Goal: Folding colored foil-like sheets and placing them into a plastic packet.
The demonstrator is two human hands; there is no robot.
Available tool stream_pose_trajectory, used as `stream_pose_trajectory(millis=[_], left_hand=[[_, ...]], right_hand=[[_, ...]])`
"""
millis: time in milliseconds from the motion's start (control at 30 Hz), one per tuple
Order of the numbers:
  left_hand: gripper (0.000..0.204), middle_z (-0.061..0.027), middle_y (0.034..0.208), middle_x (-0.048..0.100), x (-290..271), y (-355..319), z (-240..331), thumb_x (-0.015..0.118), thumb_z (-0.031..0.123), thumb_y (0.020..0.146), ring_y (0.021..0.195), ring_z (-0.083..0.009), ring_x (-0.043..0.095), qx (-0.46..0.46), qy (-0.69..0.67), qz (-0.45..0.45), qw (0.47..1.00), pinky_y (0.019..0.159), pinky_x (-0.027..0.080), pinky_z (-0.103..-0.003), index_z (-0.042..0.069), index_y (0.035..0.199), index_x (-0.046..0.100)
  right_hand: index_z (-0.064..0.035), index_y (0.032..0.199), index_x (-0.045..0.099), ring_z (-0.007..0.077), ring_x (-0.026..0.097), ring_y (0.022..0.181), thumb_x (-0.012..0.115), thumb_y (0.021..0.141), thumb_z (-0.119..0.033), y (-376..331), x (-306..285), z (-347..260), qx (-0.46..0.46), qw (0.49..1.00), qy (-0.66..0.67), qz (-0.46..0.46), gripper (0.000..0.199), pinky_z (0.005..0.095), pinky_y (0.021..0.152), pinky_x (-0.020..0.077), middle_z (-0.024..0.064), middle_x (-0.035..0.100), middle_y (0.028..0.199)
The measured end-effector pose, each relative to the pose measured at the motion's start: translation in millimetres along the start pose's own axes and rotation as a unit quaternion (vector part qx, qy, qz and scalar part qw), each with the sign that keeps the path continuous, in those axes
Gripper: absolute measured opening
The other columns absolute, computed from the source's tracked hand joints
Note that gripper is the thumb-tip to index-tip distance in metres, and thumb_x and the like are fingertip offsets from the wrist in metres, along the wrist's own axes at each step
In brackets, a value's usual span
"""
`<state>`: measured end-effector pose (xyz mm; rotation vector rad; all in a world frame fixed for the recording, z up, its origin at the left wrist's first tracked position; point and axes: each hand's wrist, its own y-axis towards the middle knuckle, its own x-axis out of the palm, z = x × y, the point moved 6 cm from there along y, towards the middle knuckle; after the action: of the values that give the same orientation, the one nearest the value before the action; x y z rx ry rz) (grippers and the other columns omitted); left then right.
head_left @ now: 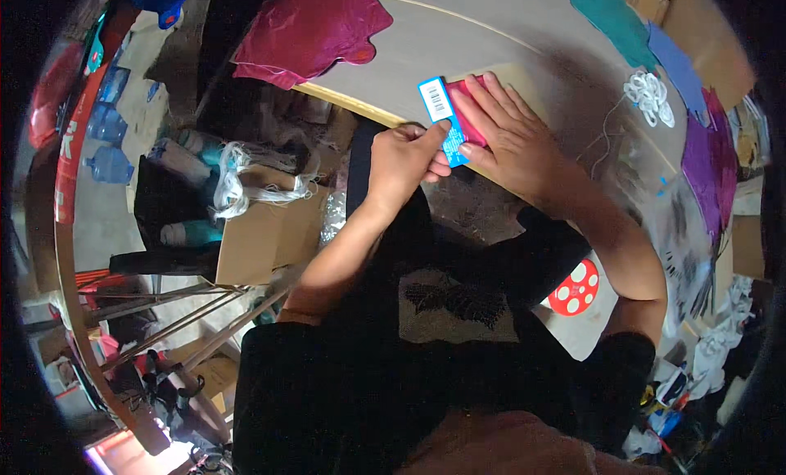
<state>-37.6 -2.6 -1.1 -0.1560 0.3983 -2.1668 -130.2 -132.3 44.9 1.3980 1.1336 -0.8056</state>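
Observation:
My left hand (399, 168) pinches the lower left side of a blue card (452, 139) between thumb and fingers. The card has a white barcode label at its upper end. Beside it, partly tucked behind the card, lies a flat, shiny pink folded piece (468, 115). My right hand (524, 148) lies flat over that piece with its fingers stretched out, and its thumb reaches to the card's edge. Most of the pink piece is hidden under the right hand. Both hands are at the near edge of the grey table (458, 33).
Shiny magenta sheets (315, 29) lie at the table's far left; teal (610, 21) and purple ones (708, 164) line its right rim. A white cord bundle (648, 99) rests at right. A cardboard box (270, 238) stands left, near another white cord bundle (232, 180).

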Motion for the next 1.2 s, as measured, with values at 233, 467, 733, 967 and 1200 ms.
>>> stream_pose_trajectory(millis=[233,467,733,967,1200], left_hand=[[0.032,-0.0067,0.075,0.067,9,6,-7,0.062,0.030,0.094,0.059,-0.0113,0.062,-0.016,0.054,-0.033,0.998,0.049,0.050,-0.023,-0.001,0.096,0.068],[0.031,-0.0042,0.061,0.060,-7,13,-11,0.068,0.027,0.093,0.048,-0.0092,0.053,0.068,0.039,0.005,0.997,0.044,0.040,-0.022,0.003,0.074,0.063],[0.025,-0.0038,0.065,0.062,-2,23,44,0.067,0.020,0.088,0.060,-0.0092,0.051,0.294,0.350,0.051,0.888,0.056,0.044,-0.029,-0.002,0.078,0.064],[0.028,-0.0023,0.067,0.063,-6,95,62,0.069,0.026,0.088,0.062,-0.0075,0.053,0.236,0.422,-0.035,0.875,0.056,0.043,-0.028,-0.002,0.085,0.068],[0.024,-0.0035,0.073,0.065,-3,96,73,0.069,0.023,0.089,0.071,-0.0065,0.054,0.295,0.450,0.013,0.843,0.064,0.046,-0.026,-0.001,0.089,0.068]], right_hand=[[-0.0147,0.142,0.050,0.0447,0.026,0.143,0.053,0.095,-0.037,-19,4,-4,0.025,0.999,-0.038,0.017,0.053,0.0536,0.117,0.0218,0.0262,0.032,0.152],[-0.0118,0.149,0.036,0.0477,0.025,0.143,0.048,0.097,-0.045,-14,15,-2,0.072,0.990,0.113,0.034,0.064,0.0559,0.118,0.0154,0.0302,0.031,0.152],[-0.0030,0.121,0.063,0.0363,0.049,0.130,0.067,0.088,-0.021,-190,-137,58,0.262,0.960,0.015,0.093,0.038,0.0455,0.109,0.0394,0.0173,0.054,0.138],[-0.0037,0.132,0.058,0.0348,0.046,0.133,0.073,0.081,-0.020,-323,-172,86,0.453,0.879,-0.130,-0.079,0.055,0.0434,0.111,0.0371,0.0175,0.052,0.140],[-0.0057,0.132,0.057,0.0310,0.039,0.140,0.074,0.080,-0.023,-252,-121,20,0.278,0.955,-0.092,-0.038,0.057,0.0446,0.117,0.0301,0.0120,0.049,0.146]])
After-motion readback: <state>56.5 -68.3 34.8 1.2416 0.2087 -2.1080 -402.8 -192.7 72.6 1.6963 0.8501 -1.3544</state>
